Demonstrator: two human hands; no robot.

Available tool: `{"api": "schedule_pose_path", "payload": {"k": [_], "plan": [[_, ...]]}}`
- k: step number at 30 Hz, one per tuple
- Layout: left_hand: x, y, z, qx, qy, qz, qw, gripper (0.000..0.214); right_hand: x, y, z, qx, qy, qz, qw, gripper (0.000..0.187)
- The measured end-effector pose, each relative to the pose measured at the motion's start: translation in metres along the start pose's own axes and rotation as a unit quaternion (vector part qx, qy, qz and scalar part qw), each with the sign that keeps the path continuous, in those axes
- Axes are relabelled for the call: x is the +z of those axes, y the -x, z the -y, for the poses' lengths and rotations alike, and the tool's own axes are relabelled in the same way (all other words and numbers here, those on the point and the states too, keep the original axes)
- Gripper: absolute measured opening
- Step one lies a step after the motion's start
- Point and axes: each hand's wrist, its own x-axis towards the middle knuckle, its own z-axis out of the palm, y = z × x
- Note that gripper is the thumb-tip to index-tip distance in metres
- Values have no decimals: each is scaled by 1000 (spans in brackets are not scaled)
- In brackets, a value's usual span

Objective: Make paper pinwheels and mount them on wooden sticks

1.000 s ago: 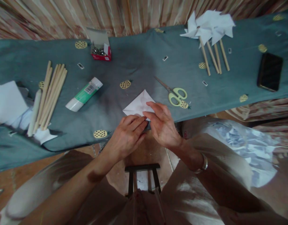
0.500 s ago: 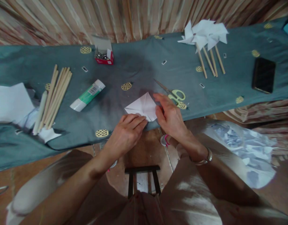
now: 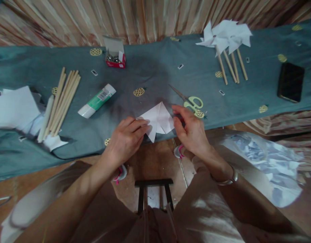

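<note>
A piece of white paper (image 3: pixel 158 118) with crease lines and a loose flap pointing toward me lies at the near edge of the cloth-covered table. My left hand (image 3: pixel 127 136) pinches its left corner; the fingers hide that part. At the paper's right corner is my right hand (image 3: pixel 192 130), thumb and index finger apart and curved. Whether the thumb touches the paper I cannot tell. Just beyond the right hand lie scissors (image 3: pixel 188 99) with pale green handles, blades pointing away to the left.
A glue stick (image 3: pixel 97 101), wooden sticks (image 3: pixel 65 101) and paper sheets (image 3: pixel 15 108) lie on the left. An open red box (image 3: pixel 116 62) holds metal pieces. Paper pinwheels (image 3: pixel 225 35) and a black phone (image 3: pixel 291 82) are on the right. Below hangs a bag of paper scraps (image 3: pixel 269 162).
My left hand has shifted left from the paper's near edge to its left corner. A flap now points toward me. My right hand stays beside the right corner.
</note>
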Motion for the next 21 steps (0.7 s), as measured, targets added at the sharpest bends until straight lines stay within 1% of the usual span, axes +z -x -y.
{"api": "schedule_pose_path", "payload": {"k": [3, 5, 9, 11, 12, 14, 15, 17, 19, 21], "plan": [[2, 1, 2, 14, 3, -11, 1000, 20, 0, 1, 3, 0, -1, 3, 1000, 38], [3, 2, 10, 5, -6, -13, 1000, 20, -1, 3, 5, 10, -13, 10, 1000, 37], [-1, 1, 34, -46, -14, -20, 999, 20, -2, 9, 9, 20, -70, 49, 996, 34], [-6, -1, 43, -71, -6, -35, 997, 21, -2, 12, 11, 21, -109, 81, 991, 34], [-9, -3, 45, -86, -3, -53, 995, 22, -3, 13, 12, 21, -120, 93, 988, 34], [-15, -5, 41, -100, -2, -67, 993, 26, -4, 13, 12, 12, -110, 93, 989, 30], [-16, -5, 35, -92, -6, -79, 993, 25, -4, 13, 12, -4, -93, 83, 992, 28], [-16, -4, 19, -50, -20, -95, 994, 18, -4, 12, 11, -58, -51, 70, 995, 29], [-11, -2, 1, -1, -12, -78, 997, 20, -3, 11, 8, -115, -17, 84, 990, 39], [-4, 1, -13, 20, -9, -26, 999, 18, -1, 11, 5, -150, 3, 113, 982, 47]]}}
